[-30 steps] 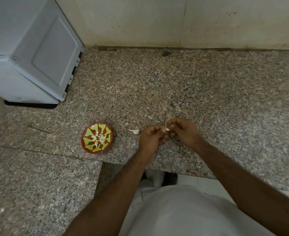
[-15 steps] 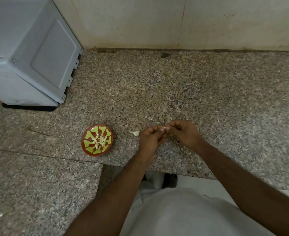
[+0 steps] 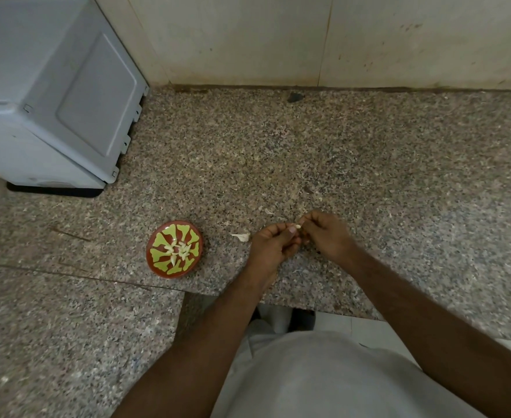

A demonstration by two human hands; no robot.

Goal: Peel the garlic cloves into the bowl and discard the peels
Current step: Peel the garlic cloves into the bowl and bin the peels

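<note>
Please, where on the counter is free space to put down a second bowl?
Free: the granite counter right of the right hand, and the wide stretch toward the wall. Crowded: between the bowl and left hand, where a loose clove lies; the grey appliance fills the left corner.

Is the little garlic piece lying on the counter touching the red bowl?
Apart. The head view shows bare speckled counter between the garlic piece and the red bowl; the piece lies nearer the left hand.

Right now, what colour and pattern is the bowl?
Red-brown bowl with yellow-green petal shapes radiating from its centre, seen in the head view.
</note>
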